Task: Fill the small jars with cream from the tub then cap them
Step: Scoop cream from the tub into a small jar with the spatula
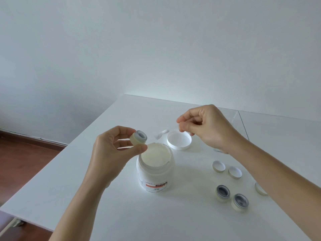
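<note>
Cream-coloured, one small jar (138, 137) is pinched in the left hand (111, 150) above the open tub (155, 169). A clear spatula (163, 133) is pinched by the right hand (205, 127). Filling appears under way; scooping cream is called for next. Two jars (231, 199) wait uncapped.

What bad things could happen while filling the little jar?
The left hand pinches the small jar tilted, in the air above the open tub; it might slip into the cream. The right hand holds a thin clear spatula, so cream could drip onto the table.
</note>
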`<state>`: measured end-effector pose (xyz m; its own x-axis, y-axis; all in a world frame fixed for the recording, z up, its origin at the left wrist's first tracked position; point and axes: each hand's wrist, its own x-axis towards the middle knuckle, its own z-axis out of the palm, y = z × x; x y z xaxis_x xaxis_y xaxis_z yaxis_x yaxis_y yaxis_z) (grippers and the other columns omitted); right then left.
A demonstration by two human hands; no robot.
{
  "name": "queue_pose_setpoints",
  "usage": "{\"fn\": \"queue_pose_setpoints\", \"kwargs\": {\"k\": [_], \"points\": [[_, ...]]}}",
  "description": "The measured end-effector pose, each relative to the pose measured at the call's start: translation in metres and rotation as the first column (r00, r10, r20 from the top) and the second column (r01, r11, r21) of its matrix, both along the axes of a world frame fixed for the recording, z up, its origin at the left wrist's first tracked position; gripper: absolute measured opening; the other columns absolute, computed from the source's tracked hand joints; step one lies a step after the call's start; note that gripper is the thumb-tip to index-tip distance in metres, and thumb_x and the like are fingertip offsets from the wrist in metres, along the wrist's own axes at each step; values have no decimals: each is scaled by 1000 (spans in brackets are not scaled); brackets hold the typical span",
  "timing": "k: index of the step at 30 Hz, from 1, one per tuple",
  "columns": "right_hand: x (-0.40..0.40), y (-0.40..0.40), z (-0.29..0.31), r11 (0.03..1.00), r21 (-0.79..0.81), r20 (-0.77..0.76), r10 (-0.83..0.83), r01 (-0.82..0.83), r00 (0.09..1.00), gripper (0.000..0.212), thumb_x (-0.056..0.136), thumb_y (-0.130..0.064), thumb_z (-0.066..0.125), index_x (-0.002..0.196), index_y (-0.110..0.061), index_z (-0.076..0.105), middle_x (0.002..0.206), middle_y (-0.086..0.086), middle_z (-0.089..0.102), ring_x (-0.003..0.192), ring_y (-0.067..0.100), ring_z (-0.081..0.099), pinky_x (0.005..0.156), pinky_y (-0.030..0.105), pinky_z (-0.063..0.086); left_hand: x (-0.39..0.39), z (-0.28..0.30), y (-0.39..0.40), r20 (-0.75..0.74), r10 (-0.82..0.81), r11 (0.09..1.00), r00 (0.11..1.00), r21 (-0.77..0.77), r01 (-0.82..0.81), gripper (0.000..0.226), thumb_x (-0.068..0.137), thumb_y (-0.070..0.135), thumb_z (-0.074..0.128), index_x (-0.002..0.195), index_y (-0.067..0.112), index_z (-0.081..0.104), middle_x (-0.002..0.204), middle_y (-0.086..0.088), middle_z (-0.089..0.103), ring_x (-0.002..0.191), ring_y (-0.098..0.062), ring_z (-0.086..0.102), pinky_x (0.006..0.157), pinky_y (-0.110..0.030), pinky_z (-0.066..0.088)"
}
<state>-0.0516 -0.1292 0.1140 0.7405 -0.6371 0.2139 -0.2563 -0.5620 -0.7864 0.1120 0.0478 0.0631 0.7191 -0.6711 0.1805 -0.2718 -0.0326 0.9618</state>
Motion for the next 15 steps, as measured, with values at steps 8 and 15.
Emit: {"fn": "queue_pose_setpoints", "kwargs": {"k": [8, 15], "points": [[15, 31, -11, 910, -360, -208, 139, -208, 968, 10, 89, -16, 62, 89, -15, 72, 74, -9, 62, 68, 4, 54, 60, 8, 40, -3, -7, 5, -127, -51, 986, 991, -161, 30, 34, 71, -3, 82, 95, 18, 70, 95, 8, 78, 78, -10, 76, 66, -10, 53], [27, 34, -12, 899, -317, -381, 172, -303, 908, 12, 91, -13, 59, 94, -14, 70, 84, -2, 65, 79, 17, 62, 72, 34, 54, -4, -10, 8, -146, -82, 983, 986, -173, 56, 34, 73, -2, 81, 96, 22, 72, 100, 6, 77, 81, -12, 76, 69, -12, 53]]}}
